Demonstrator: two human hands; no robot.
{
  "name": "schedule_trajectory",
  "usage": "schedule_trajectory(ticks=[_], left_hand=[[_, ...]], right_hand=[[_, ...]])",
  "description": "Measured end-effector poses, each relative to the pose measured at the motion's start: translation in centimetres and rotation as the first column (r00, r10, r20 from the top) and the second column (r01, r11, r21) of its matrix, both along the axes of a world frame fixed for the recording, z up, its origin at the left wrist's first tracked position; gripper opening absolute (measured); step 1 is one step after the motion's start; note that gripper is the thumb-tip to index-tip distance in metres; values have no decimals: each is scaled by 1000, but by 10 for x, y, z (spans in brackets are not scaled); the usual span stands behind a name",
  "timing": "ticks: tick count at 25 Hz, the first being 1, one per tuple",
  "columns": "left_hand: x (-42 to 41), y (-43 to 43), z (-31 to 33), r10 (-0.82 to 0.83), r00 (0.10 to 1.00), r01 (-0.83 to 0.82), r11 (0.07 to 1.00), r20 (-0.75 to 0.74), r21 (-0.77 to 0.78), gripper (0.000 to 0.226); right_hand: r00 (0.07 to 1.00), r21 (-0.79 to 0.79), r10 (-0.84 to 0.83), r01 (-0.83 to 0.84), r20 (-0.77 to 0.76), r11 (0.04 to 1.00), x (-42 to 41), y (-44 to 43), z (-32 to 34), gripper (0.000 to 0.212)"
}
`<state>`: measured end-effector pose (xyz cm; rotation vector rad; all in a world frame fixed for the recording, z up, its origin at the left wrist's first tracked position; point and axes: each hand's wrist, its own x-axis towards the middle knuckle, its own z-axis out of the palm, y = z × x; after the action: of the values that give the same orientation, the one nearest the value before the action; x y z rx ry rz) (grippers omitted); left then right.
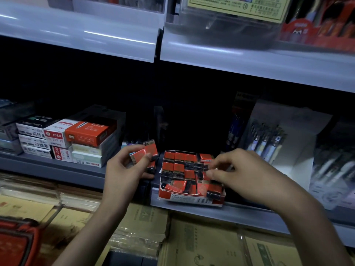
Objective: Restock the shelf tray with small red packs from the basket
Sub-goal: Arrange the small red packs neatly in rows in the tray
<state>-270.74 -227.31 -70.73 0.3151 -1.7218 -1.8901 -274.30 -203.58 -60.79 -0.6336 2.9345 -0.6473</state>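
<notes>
Left hand grips red packs; right hand over tray

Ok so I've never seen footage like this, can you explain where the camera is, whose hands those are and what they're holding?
There is no machine here. This is one picture from a camera worn on a person's head, looking forward and down at a shop shelf, and both hands are that person's own. The left hand grips a small bunch of red packs. The right hand reaches over the cardboard tray on the shelf, its fingers curled down among the packs in the tray. I cannot tell whether it pinches one. Stacked boxes stand left of the tray and a pen display stands to its right. The red thing at the bottom left looks like the basket.
</notes>
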Motion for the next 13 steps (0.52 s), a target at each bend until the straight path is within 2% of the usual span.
schedule_trajectory(ticks=[5, 13], left_hand=[[-2, 0, -1, 7, 1000, -7, 1000, -3, -18, 17], [-5, 0, -5, 27, 1000, -28, 999, -13, -46, 18]], right_hand=[[992, 100, -9, -4, 126, 995, 16, 3, 12, 37], [995, 49, -34, 30, 96, 998, 18, -1, 8, 36]])
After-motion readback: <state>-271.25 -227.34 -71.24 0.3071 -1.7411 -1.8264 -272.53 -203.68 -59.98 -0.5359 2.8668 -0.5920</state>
